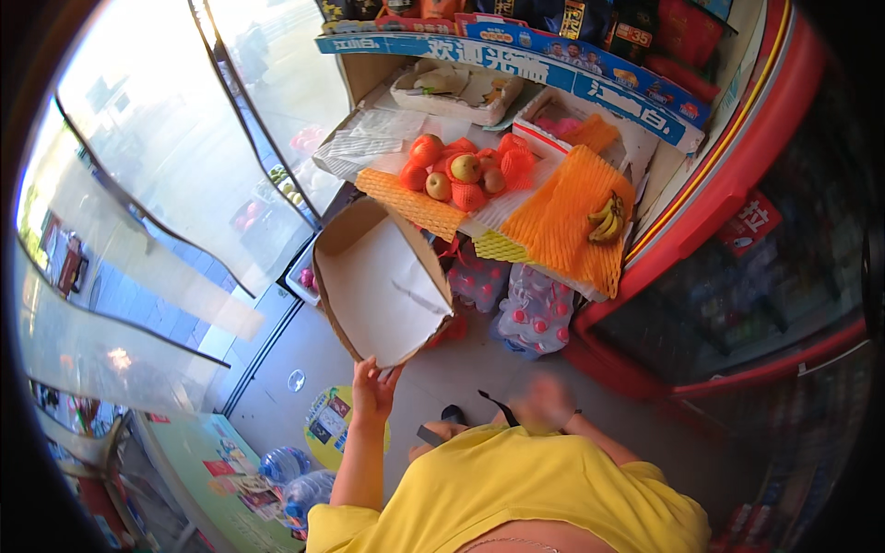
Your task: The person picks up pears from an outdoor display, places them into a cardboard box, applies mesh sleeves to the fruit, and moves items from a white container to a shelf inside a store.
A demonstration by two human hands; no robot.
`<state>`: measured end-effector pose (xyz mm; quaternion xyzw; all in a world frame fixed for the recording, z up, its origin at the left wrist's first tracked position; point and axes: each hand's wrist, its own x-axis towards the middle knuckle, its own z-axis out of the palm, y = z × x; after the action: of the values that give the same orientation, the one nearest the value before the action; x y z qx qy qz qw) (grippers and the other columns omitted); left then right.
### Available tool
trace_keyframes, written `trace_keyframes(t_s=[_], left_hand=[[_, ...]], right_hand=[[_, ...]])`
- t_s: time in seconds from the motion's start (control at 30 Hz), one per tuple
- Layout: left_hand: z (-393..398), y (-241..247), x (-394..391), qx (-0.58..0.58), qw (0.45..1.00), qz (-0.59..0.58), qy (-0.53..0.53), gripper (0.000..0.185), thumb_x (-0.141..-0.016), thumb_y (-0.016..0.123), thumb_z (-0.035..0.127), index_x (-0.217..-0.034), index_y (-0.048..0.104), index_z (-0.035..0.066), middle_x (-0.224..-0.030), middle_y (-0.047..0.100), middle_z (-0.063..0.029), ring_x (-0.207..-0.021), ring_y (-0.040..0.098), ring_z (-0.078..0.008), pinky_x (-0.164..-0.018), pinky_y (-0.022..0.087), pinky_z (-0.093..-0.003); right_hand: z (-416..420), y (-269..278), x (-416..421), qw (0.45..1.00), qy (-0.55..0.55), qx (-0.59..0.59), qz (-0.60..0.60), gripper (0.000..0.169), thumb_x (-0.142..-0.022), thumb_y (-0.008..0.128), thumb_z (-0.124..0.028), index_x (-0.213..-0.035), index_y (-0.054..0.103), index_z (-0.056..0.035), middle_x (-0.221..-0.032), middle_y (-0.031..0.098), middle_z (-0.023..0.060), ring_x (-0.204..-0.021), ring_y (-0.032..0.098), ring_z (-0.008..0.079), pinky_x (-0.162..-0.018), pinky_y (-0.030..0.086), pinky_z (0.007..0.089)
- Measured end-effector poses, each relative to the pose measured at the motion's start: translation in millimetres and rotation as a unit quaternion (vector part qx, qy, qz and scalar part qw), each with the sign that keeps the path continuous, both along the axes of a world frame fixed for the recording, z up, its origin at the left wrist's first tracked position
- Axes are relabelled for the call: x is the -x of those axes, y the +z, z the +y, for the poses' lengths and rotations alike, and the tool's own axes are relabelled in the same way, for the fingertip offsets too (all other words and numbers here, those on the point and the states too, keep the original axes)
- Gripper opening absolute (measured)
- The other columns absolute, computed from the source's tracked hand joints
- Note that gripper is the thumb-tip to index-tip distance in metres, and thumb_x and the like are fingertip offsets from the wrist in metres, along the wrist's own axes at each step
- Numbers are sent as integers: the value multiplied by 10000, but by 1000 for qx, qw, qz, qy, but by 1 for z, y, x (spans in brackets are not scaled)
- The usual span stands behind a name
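My left hand (375, 388) grips the near edge of a shallow cardboard box (382, 290) with a white inner base. The box hangs tilted, its inside facing up, at the front left of the fruit display. My right hand (543, 402) is near my body, at the front of the yellow shirt; it is blurred, and its fingers cannot be made out. On the display, apples (465, 168), several in red foam nets, lie on white padding. Bananas (607, 218) lie on an orange foam net sheet (546, 214) to the right.
Foam boxes (453, 93) stand behind the apples, under a shelf of packets. Shrink-wrapped bottles (532, 311) stand on the floor below the display. A red-framed glass cooler (726, 290) is at the right. Clear strip curtains (173, 173) hang at the left; large water bottles (304, 487) are lower left.
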<state>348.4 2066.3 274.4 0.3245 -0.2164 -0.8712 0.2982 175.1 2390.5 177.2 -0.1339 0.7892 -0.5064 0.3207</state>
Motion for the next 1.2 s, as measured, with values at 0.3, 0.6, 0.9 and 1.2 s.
trace_keyframes(t_s=[0.3,0.6,0.9,1.2], left_hand=[[-134,63,238,77,984,28,-160,538,-840,627,350,-1181,452,-28,-1091,557,-201,-1079,550,-317,-961,467,-385],[-207,78,463,44,976,81,-196,451,-824,671,272,-1166,452,76,-1066,530,-131,-980,569,-294,-854,522,-409],[-204,61,630,114,982,81,-130,315,-850,633,267,-1097,492,132,-1192,450,-38,-1035,489,-263,-846,493,-418],[-208,59,699,184,939,114,-266,684,-882,613,266,-1390,174,137,-1383,269,-175,-1205,426,-323,-901,470,-488]], right_hand=[[-40,-14,91,991,-23,-29,131,247,-838,578,-80,-1073,557,-9,-783,666,104,-630,651,143,-587,507,265],[-113,2,238,951,-28,27,308,222,-848,569,-73,-1057,562,0,-759,663,99,-631,652,139,-582,507,267],[-110,-6,232,965,-178,13,192,243,-867,559,-88,-1089,561,10,-815,665,115,-652,656,145,-587,511,279],[-113,16,226,955,-212,-25,204,227,-892,543,-133,-1059,574,17,-802,666,114,-689,663,156,-612,508,286]])
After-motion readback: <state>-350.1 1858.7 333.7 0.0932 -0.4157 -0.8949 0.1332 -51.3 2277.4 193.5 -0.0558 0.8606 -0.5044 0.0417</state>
